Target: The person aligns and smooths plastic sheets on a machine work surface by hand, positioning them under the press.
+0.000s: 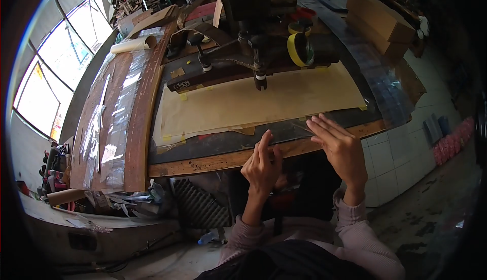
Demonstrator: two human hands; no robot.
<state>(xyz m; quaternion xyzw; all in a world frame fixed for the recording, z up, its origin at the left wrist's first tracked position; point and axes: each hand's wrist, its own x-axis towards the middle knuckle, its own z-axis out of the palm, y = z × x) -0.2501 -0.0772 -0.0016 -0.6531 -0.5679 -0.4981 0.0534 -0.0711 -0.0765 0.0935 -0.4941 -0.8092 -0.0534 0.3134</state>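
Observation:
My left hand (262, 164) is raised at the table's front edge, with its fingers stretched upward and the thumb apart. Nothing shows between them. To the right, my right hand (339, 145) hovers over the same edge, its fingers straight and side by side, pointing left. A faint thin line lies near its fingertips; I cannot tell what it is. Beyond both hands, a long sheet of brown paper (228, 108) lies on the black mat (198, 150), with bits of yellow tape at its edges. A dark metal bar (218, 80) rests along the paper's far side.
A black machine head (256, 1) with clamp arms stands behind the bar. Yellow tape rolls (300, 49) sit beside it. Plastic-covered boards (119, 123) lie left, near a rolled paper (133, 44). Clear sheeting (370, 72) and a cardboard box (378, 19) are at right.

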